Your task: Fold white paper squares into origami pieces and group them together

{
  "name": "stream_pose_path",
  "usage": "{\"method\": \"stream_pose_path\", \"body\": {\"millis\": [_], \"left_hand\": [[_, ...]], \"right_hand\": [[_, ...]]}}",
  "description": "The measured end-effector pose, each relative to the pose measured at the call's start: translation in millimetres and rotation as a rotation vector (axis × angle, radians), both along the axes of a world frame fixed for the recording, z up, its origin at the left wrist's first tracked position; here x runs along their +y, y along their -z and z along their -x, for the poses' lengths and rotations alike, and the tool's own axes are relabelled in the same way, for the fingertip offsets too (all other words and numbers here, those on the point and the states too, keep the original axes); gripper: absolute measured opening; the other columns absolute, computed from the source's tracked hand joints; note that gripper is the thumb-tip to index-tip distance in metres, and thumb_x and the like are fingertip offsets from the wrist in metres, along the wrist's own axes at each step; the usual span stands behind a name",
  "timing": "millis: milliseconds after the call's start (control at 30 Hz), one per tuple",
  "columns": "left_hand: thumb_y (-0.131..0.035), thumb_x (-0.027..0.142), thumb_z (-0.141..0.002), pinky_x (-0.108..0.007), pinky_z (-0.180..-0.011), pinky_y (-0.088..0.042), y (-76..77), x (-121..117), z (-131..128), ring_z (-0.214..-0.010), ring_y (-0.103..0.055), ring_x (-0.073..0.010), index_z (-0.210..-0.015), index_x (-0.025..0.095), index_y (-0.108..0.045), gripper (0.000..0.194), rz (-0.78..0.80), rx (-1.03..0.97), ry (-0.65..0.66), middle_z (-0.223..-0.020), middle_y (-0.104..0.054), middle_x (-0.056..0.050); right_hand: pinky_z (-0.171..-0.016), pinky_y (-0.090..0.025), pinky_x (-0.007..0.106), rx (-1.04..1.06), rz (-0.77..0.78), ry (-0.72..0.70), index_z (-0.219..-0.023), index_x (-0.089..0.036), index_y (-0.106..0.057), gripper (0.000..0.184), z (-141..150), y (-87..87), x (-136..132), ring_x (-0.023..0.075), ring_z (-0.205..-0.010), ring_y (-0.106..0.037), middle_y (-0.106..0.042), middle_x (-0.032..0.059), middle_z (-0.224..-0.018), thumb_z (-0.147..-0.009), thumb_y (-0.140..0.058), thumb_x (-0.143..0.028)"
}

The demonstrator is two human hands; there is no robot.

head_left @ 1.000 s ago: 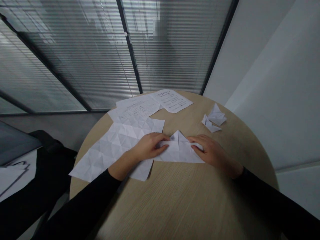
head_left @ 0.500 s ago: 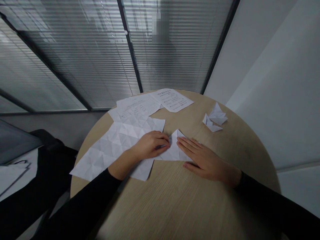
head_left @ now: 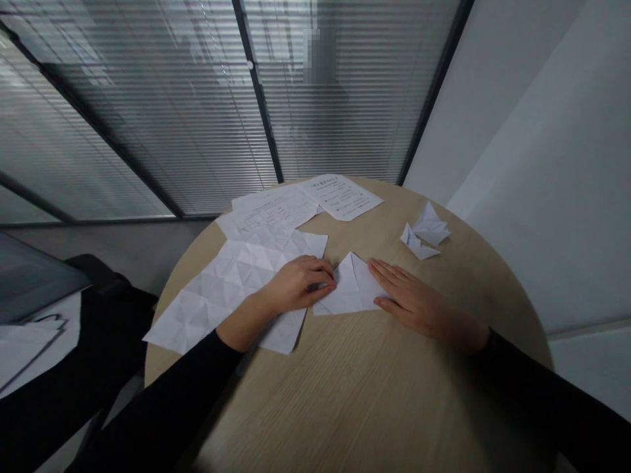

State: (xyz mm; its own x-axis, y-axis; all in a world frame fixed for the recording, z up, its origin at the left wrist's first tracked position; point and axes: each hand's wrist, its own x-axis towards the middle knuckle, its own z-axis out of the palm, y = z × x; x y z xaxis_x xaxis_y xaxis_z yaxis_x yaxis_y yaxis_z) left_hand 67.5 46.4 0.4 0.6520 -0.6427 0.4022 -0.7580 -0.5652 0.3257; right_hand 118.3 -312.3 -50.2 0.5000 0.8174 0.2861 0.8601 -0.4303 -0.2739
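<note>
A white sheet of folded paper (head_left: 351, 289) lies on the table, its peak pointing away from me and a crease running down from it. My left hand (head_left: 302, 284) has its fingers curled together at the paper's left edge; the fingertips partly hide that edge. Flat and stretched out, my right hand (head_left: 411, 297) rests on the right side of the same paper, covering its right corner. Under and beside my left forearm spreads a large creased sheet (head_left: 221, 282) with a pattern of triangular folds.
Printed sheets (head_left: 340, 197) lie at the far side of the round wooden table (head_left: 355, 387). Small folded paper pieces (head_left: 428, 226) stand at the right rear. Left of the table is a black chair (head_left: 98, 276) with papers near it. A window with blinds and a white wall stand behind.
My right hand has slid to the right across the folded paper, uncovering its middle crease. My left hand stays at the left edge. The view has shifted slightly.
</note>
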Motion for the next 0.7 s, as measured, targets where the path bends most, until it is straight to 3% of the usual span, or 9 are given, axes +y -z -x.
{"method": "stream_pose_path", "body": {"millis": [133,300,400,533,633,700], "left_hand": [[-0.067,0.038,-0.114,-0.048,-0.107,-0.057,1.5,0,-1,-0.117,-0.078,-0.0274,-0.121,0.023,-0.08,0.022,-0.038,-0.03,-0.068,-0.13,-0.083,-0.009],[-0.073,0.048,-0.11,-0.053,-0.115,-0.055,2.2,0,-2,-0.13,-0.076,-0.0324,-0.143,0.022,-0.071,0.042,-0.04,0.0,-0.118,-0.143,-0.08,-0.013],[-0.074,0.05,-0.109,-0.052,-0.112,-0.056,3.0,-1,-1,-0.125,-0.076,-0.032,-0.149,0.022,-0.068,0.049,0.004,0.038,-0.092,-0.136,-0.081,-0.012],[-0.078,0.049,-0.108,-0.045,-0.099,-0.059,5.1,-3,2,-0.108,-0.077,-0.0268,-0.154,0.023,-0.065,0.054,0.083,0.074,-0.105,-0.117,-0.082,-0.008],[-0.073,0.041,-0.113,-0.039,-0.095,-0.059,4.1,-4,2,-0.102,-0.077,-0.0227,-0.148,0.024,-0.069,0.04,0.112,-0.01,-0.087,-0.11,-0.082,-0.005],[-0.068,0.032,-0.115,-0.038,-0.095,-0.059,1.3,-3,2,-0.102,-0.077,-0.0209,-0.135,0.025,-0.075,0.022,0.112,-0.158,-0.064,-0.11,-0.082,-0.005]], "right_hand": [[-0.14,-0.041,0.066,0.006,-0.046,0.104,-0.187,-0.032,-0.029,0.071,-10,2.3,1,0.0339,-0.172,-0.046,-0.048,0.0127,-0.185,-0.121,-0.052,-0.039],[-0.133,-0.047,0.07,0.037,-0.169,0.092,-0.17,-0.032,-0.058,0.06,-16,-1.6,8,0.038,-0.16,-0.061,-0.065,0.0143,-0.172,-0.112,-0.07,-0.038],[-0.127,-0.054,0.067,0.102,-0.274,0.059,-0.157,-0.032,-0.064,0.056,-17,-4.5,9,0.0381,-0.15,-0.068,-0.071,0.0143,-0.161,-0.104,-0.081,-0.035],[-0.112,-0.066,0.057,0.227,-0.352,0.082,-0.157,-0.03,-0.06,0.071,-12,-7.1,11,0.035,-0.133,-0.076,-0.076,0.0142,-0.146,-0.093,-0.091,-0.032],[-0.105,-0.068,0.054,0.173,-0.387,0.107,-0.146,-0.029,-0.067,0.053,-8,-12.4,14,0.0298,-0.109,-0.081,-0.082,0.008,-0.121,-0.097,-0.084,-0.024],[-0.116,-0.062,0.059,0.017,-0.413,0.085,-0.125,-0.03,-0.075,0.032,-6,-19.2,14,0.0271,-0.099,-0.08,-0.083,0.0024,-0.106,-0.097,-0.076,-0.013]]}}
